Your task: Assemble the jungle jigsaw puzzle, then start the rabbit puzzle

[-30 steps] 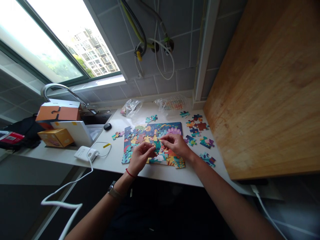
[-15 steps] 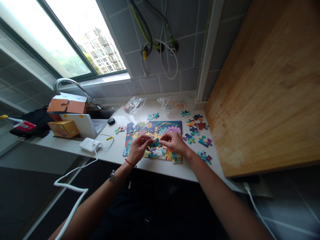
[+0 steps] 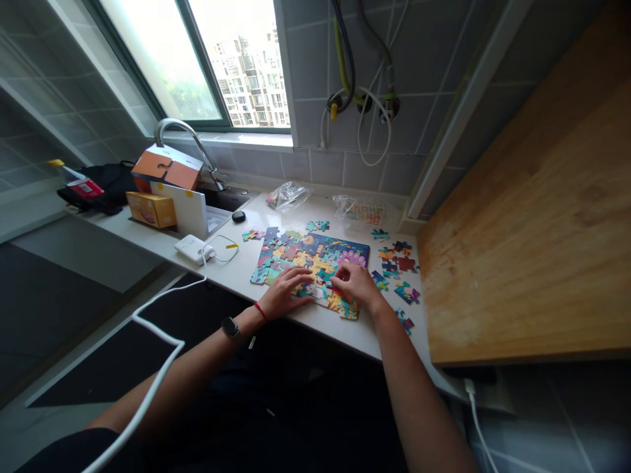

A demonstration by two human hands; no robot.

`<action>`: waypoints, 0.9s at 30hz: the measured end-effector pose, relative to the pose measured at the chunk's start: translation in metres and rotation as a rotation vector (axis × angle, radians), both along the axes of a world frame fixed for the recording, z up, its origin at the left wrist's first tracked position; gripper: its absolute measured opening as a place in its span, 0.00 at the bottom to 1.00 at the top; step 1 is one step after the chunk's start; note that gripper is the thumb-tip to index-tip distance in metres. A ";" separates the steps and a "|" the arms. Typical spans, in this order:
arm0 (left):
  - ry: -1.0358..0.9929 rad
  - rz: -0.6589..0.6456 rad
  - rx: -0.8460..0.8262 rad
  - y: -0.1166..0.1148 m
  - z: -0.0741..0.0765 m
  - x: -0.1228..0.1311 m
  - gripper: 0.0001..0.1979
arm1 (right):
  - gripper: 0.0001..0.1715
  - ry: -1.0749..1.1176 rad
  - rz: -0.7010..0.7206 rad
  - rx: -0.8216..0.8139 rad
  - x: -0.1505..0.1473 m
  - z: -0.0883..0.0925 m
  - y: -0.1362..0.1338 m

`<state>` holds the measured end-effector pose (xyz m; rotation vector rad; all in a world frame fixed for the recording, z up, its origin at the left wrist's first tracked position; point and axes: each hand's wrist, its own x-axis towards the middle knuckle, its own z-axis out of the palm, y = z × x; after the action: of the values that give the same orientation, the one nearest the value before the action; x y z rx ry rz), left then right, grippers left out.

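Jigsaw puzzle (image 3: 310, 259) on white countertop (image 3: 231, 276), mostly assembled; gaps remain, upper left. Loose pieces (image 3: 398, 266) lie to right, few more above and left. Left hand (image 3: 284, 295) open, flat on lower edge; right hand (image 3: 355, 286) bunched on puzzle, pinch unclear.

Left hand (image 3: 284, 293) lies flat, palm down, fingers extended toward the right hand. Right hand (image 3: 357, 284) arched, fingers curled downward, tips close together. Hands near, not touching. Left wrist (image 3: 260, 311) wears a red cord (image 3: 260, 311), with a watch (image 3: 229, 326) just behind it. Both forearms (image 3: 414, 401) bare.
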<state>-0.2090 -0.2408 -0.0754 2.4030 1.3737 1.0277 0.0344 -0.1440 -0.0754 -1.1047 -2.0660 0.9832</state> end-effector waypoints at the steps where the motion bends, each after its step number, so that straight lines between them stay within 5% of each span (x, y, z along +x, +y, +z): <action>1: 0.008 -0.014 -0.006 0.000 0.000 0.000 0.20 | 0.06 0.007 0.011 -0.008 0.000 0.000 0.000; 6: 0.007 -0.003 -0.042 0.001 0.001 0.001 0.21 | 0.26 -0.006 0.070 -0.034 0.002 0.000 0.000; 17: 0.014 -0.027 -0.069 0.000 0.008 0.005 0.13 | 0.21 -0.083 0.106 -0.007 0.003 -0.001 0.002; 27: 0.027 0.069 -0.081 -0.001 -0.002 0.003 0.33 | 0.19 -0.190 0.071 0.057 -0.001 0.004 -0.003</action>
<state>-0.2064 -0.2421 -0.0775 2.3346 1.4866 0.9401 0.0336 -0.1469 -0.0711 -1.1399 -2.2844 0.8755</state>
